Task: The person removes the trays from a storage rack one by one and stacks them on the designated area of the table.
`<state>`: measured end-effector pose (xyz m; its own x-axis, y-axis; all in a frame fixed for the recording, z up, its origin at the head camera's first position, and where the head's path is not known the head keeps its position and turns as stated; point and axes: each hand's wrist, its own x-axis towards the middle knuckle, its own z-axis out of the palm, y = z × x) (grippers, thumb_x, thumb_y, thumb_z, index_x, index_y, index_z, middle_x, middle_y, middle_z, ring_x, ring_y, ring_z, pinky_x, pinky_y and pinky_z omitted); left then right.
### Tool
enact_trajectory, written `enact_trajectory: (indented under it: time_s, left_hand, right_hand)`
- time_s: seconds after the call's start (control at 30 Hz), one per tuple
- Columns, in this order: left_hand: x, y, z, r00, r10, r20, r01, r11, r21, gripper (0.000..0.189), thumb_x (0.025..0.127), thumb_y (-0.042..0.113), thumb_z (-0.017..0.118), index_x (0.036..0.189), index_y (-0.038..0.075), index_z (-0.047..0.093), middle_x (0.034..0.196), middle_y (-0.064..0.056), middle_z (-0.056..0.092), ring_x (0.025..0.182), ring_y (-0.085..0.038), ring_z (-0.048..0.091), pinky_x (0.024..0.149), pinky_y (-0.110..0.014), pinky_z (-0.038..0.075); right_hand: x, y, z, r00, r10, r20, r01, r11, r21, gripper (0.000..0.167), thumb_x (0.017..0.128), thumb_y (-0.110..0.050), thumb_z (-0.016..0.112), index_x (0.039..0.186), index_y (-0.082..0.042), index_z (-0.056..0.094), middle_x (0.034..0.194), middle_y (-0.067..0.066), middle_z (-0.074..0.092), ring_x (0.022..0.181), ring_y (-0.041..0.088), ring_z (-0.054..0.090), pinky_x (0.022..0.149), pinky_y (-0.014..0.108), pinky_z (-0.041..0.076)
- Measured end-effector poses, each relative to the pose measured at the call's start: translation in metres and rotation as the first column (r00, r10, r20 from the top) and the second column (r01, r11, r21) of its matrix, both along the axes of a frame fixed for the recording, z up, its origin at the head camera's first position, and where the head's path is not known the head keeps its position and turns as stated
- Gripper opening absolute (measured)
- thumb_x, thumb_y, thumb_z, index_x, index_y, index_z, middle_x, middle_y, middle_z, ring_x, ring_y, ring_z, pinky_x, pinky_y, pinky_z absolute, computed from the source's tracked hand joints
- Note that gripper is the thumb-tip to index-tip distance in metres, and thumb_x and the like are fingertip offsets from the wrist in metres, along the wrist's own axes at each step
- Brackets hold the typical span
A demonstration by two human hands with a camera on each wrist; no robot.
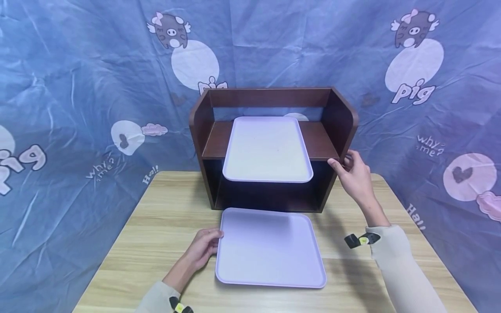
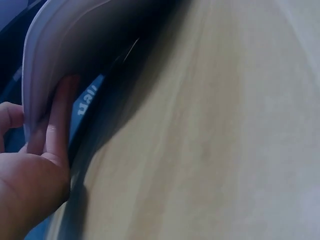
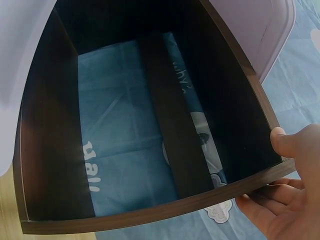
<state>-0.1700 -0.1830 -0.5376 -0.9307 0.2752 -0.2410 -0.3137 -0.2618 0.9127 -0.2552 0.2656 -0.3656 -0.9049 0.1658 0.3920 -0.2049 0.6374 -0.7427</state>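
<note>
My left hand (image 1: 202, 248) pinches the left edge of a pale lilac tray (image 1: 270, 250) in front of the shelf. In the left wrist view the thumb is on the tray's upper side and the fingers reach underneath, with the tray raised off the wooden table. My right hand (image 1: 357, 178) holds the right side panel of a dark brown two-level shelf (image 1: 342, 111), thumb at the front edge by the middle board and fingers round the outside. A second pale tray (image 1: 268, 150) lies on that middle board, its front end jutting out past the edge.
The shelf stands at the back of a light wooden table (image 1: 156, 243). Its lower compartment (image 3: 125, 125) has an open back crossed by a brown bar. A blue cloth (image 1: 98, 78) with cartoon pigs hangs behind and at both sides.
</note>
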Motion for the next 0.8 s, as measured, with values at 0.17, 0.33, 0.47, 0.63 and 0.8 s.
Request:
enact_trajectory:
  time_s: [0.17,0.33,0.47,0.63,0.8]
  left_hand:
    - [-0.004,-0.002,0.004,0.999,-0.026,-0.020,0.024,0.995,-0.099,0.027,0.098,0.003,0.056,0.118,-0.012,0.064,0.093,-0.006,0.079,0.086,-0.016,0.078,0.085,-0.036,0.068]
    - [-0.005,0.000,0.007,0.998,-0.021,-0.051,0.007,0.966,-0.258,0.030,0.097,0.006,0.058,0.116,-0.017,0.065,0.088,-0.007,0.077,0.079,-0.014,0.077,0.075,-0.031,0.068]
    - [-0.005,0.002,0.010,0.995,0.001,-0.103,-0.042,0.917,-0.396,0.036,0.097,0.007,0.062,0.121,-0.020,0.065,0.088,-0.011,0.077,0.073,-0.014,0.074,0.068,-0.030,0.067]
    - [-0.006,0.004,0.011,0.979,0.028,-0.200,-0.135,0.827,-0.546,0.035,0.092,0.007,0.069,0.118,-0.017,0.070,0.085,-0.014,0.076,0.065,-0.017,0.073,0.062,-0.032,0.066]
    - [-0.008,0.006,0.012,0.962,0.016,-0.274,-0.199,0.728,-0.656,0.022,0.088,0.006,0.073,0.104,-0.008,0.079,0.077,-0.009,0.075,0.060,-0.014,0.069,0.058,-0.029,0.063]
  right_hand:
    - [-0.001,0.000,-0.001,1.000,0.000,-0.012,0.000,1.000,-0.002,0.065,0.102,-0.042,0.072,0.145,0.002,0.052,0.139,0.026,0.067,0.127,0.041,0.068,0.099,0.015,0.054]
    - [-0.001,0.000,-0.002,1.000,0.000,-0.015,0.000,1.000,0.001,0.065,0.102,-0.042,0.071,0.145,0.004,0.051,0.139,0.027,0.066,0.129,0.043,0.066,0.110,0.060,0.051]
    - [-0.001,-0.001,-0.003,1.000,-0.005,-0.018,0.005,1.000,0.004,0.066,0.102,-0.043,0.071,0.144,0.003,0.052,0.139,0.026,0.067,0.128,0.041,0.067,0.109,0.049,0.056]
    - [-0.001,0.000,-0.003,1.000,-0.007,-0.020,0.007,1.000,-0.001,0.066,0.101,-0.044,0.072,0.144,0.002,0.053,0.139,0.026,0.067,0.128,0.040,0.067,0.092,0.006,0.048]
    - [-0.001,0.000,-0.003,1.000,-0.003,-0.011,0.003,1.000,-0.005,0.066,0.102,-0.044,0.072,0.145,0.002,0.052,0.139,0.026,0.067,0.128,0.040,0.067,0.097,0.014,0.053]
